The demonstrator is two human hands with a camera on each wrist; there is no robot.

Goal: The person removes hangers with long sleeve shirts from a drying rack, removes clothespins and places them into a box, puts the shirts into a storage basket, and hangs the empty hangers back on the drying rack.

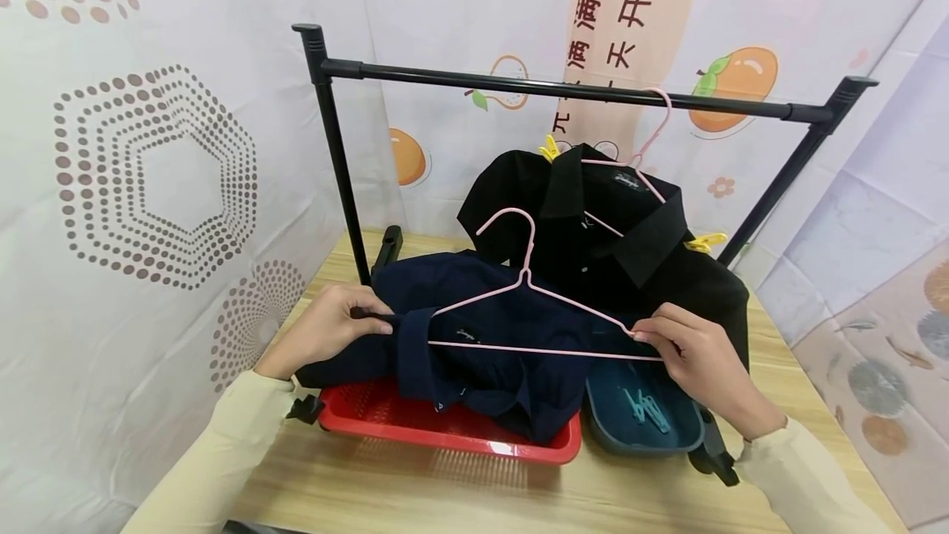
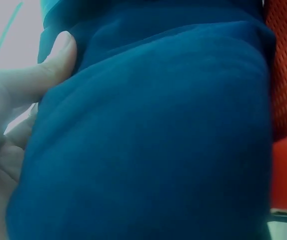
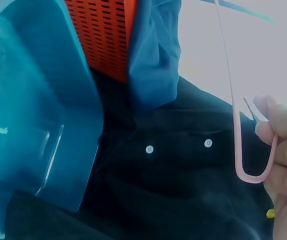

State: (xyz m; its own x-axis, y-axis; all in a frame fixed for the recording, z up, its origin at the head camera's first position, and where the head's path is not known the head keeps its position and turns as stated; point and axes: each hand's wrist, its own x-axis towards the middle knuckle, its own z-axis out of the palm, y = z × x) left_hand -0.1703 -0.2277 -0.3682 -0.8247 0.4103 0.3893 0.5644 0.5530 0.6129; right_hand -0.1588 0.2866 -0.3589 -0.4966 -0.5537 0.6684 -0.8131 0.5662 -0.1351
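My left hand (image 1: 341,324) pinches the shoulder of a navy shirt (image 1: 482,402), thumb on top of the cloth. With the fingertips of my right hand (image 1: 693,353) I hold the right end of a pink hanger (image 1: 571,301), also seen at close range in the right wrist view. The hanger's left end is hidden inside the shirt's collar and shoulder; its hook points up. Navy cloth (image 2: 153,140) fills most of the left wrist view. Below the shirt, a red basket (image 1: 452,435) carries part of it.
A black shirt (image 1: 593,245) hangs from the black rack (image 1: 474,82) on another pink hanger (image 1: 656,134), with yellow clips (image 1: 704,242) at its shoulders. Beside the red basket stands a dark blue bin (image 1: 645,443) holding teal clips (image 1: 647,410).
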